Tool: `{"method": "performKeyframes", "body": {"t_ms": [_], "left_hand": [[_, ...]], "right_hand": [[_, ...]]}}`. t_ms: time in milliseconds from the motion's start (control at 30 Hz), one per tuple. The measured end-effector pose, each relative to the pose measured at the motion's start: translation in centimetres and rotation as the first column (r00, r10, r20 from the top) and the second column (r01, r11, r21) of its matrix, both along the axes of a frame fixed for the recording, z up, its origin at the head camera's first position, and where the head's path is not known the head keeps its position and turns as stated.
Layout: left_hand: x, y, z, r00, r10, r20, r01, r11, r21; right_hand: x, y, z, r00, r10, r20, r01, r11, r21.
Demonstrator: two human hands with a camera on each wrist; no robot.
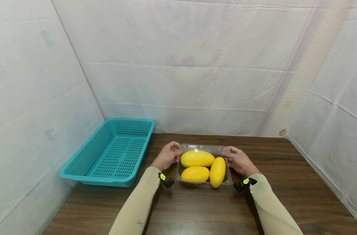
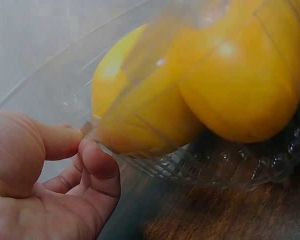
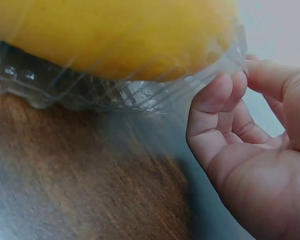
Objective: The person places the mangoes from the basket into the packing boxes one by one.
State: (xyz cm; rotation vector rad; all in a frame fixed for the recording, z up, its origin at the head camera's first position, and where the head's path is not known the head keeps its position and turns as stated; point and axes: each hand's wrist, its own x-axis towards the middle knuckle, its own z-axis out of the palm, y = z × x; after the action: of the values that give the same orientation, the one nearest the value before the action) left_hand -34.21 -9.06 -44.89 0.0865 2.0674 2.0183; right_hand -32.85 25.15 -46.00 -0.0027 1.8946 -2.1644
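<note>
A clear plastic clamshell container (image 1: 202, 148) with three smooth, oval yellow fruits is in front of me in the head view. Two of the yellow fruits (image 1: 197, 159) lie crosswise on the left, and the third yellow fruit (image 1: 217, 172) stands lengthwise on the right. My left hand (image 1: 167, 155) pinches the container's far left corner between thumb and finger. At the far right corner, my right hand (image 1: 238, 160) pinches the rim likewise. Both wrist views show thumb and fingertips meeting on the thin plastic edge, with yellow fruits (image 2: 240, 75) behind the clear wall.
A turquoise perforated plastic basket (image 1: 119, 156) stands to the left on the dark wooden table (image 1: 208, 209). White printed sheeting (image 1: 190, 81) hangs behind the table and along both sides.
</note>
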Motion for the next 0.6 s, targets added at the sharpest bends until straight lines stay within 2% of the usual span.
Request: {"method": "performKeyframes", "body": {"t_ms": [167,600], "left_hand": [[-0.01,-0.05,-0.2,1.0,0.003,0.018,-0.004,1.0,0.016],[-0.21,-0.71,-0.4,0.998,-0.017,0.058,0.014,0.998,0.065]], "right_hand": [[0.07,0.03,0.1,1.0,-0.015,-0.009,0.015,0.997,0.075],[0.05,0.25,0.2,0.999,0.03,0.031,-0.028,0.999,-0.046]]}}
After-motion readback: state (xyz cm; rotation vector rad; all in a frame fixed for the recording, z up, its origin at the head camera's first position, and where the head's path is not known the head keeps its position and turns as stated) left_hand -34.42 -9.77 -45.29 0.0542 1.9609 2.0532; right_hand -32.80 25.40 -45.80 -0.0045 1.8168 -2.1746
